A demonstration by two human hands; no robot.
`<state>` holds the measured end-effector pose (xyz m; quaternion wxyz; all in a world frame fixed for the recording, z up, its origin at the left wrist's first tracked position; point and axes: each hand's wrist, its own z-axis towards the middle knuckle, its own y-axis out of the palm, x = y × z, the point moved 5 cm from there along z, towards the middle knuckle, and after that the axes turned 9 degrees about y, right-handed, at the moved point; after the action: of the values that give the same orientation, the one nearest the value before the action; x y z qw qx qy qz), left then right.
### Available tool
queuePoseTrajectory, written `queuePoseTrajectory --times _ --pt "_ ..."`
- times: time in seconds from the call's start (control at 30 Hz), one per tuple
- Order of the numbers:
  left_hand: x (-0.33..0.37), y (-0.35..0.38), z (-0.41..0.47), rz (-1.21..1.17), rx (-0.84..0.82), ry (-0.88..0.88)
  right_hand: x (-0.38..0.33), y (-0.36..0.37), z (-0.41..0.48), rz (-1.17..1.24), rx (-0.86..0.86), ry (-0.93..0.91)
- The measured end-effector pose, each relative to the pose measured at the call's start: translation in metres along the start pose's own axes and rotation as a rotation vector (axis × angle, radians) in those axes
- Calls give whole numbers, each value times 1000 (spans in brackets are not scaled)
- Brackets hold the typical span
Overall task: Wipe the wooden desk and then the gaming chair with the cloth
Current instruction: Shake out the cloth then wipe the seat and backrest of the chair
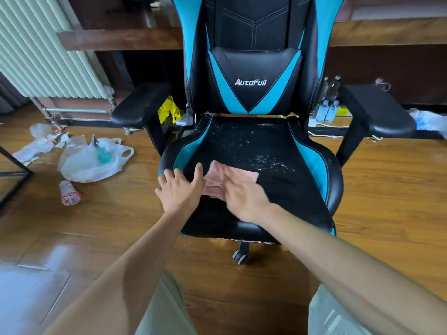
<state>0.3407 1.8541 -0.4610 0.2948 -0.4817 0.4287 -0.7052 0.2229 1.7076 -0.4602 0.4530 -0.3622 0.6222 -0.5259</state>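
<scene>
On gaming chair [251, 141] seat: right hand [242, 197] flat on cloth [244, 175], left hand [181, 189] spread; floor bag [82, 165] holds teal object [104, 157].

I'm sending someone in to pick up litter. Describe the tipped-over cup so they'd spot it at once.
Start at the black-and-blue gaming chair. On the wooden floor to its left in the picture lies a big white plastic bag. The cup lies on its side just nearer the camera: a white cylinder with red print, unlike the crumpled bags.
</scene>
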Motion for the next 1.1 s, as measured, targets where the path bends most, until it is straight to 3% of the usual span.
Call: queuePoseTrajectory --times 0.1,0.2,0.4,0.47,0.57,0.73,0.9,1.03,1.1 --pt "5 8 0 86 23 85 75 -8 -10 -47 73 164" --pt "11 13 -8 129 35 145 86 -6 -1 -106 73 228" --pt "25 16 -6 177 26 286 5 -6 40 154 88 47" --pt "27 15 0 174 26 310 -21 -5 46 137 68 -62" --pt "27 13 11 154 30 294 -21 1 48 126 -15 -84" --pt "42 16 32 213 5 257 57 -9 17 139 -29 106" --pt "42 23 20 78 112 236 124 -16 6 53 18 316" --pt "42 24 16 33 110 233 75 -11 35 99 34 292" --pt "39 22 19 23 116 232 37 -11 48 270 29 228"
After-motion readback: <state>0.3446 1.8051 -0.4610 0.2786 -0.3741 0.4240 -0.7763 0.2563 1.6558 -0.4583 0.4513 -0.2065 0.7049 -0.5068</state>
